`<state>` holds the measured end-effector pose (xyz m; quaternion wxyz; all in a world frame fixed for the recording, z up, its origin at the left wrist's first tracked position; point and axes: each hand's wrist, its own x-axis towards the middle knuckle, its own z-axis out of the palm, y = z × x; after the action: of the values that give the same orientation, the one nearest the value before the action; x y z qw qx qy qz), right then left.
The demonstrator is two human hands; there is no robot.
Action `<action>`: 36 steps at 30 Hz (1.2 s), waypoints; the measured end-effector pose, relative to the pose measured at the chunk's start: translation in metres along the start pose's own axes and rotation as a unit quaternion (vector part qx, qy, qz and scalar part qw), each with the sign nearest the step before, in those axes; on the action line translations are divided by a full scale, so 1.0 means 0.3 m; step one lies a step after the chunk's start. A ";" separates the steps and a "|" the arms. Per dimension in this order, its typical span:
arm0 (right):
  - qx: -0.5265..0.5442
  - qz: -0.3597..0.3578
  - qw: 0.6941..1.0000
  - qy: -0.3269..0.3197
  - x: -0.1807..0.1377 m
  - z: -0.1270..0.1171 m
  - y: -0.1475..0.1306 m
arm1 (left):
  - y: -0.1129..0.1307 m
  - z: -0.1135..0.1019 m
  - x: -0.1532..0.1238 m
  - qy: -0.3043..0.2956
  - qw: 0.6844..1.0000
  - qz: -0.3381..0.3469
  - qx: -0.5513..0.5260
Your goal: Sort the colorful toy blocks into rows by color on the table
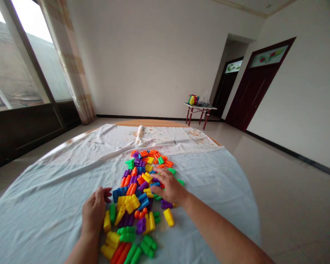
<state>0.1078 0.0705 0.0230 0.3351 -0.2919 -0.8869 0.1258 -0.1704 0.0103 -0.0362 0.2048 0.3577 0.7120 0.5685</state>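
Observation:
A long pile of plastic building blocks in yellow, orange, blue, green and purple runs down the middle of the cloth. My right hand (169,185) reaches over the pile's right side, fingers stretched and apart, near a yellow block (147,177); I cannot tell if it touches it. My left hand (95,207) rests at the left edge of the pile, close to a blue block (117,194). Its fingers are loosely bent with nothing visible in them. Nearer to me lie a yellow block (169,217), a green block (148,245) and an orange block (121,253).
The round table wears a light blue cloth (57,198) and a white patterned cloth (176,137), both creased. A white roll-like object (140,134) lies toward the far edge. Beyond stands a small table (200,106) with a colourful bag (193,99) and a clear plastic bag (205,98).

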 end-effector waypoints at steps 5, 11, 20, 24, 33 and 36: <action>-0.006 0.142 0.984 0.107 0.075 0.029 0.289 | 0.006 -0.003 -0.003 -0.003 1.000 0.003 0.004; 0.006 0.160 0.984 0.082 0.114 0.130 0.396 | 0.024 -0.003 -0.013 0.004 1.000 0.002 0.005; 0.073 0.110 0.989 0.066 0.129 0.208 0.247 | 0.018 0.001 -0.012 0.004 1.000 -0.018 -0.001; 0.067 0.138 0.982 0.113 0.094 0.115 0.274 | 0.030 0.003 -0.018 0.007 1.000 -0.021 0.012; 0.103 0.184 0.970 0.120 -0.042 0.128 0.230 | 0.022 0.009 -0.012 0.014 0.999 -0.037 0.027; 0.146 0.177 0.967 0.108 -0.029 0.142 0.162 | 0.025 0.008 -0.015 0.024 0.999 -0.038 0.020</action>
<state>0.1055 0.1029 -0.0337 0.4401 -0.4042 -0.7515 0.2796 -0.1636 0.0093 -0.0302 0.2018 0.3210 0.7407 0.5546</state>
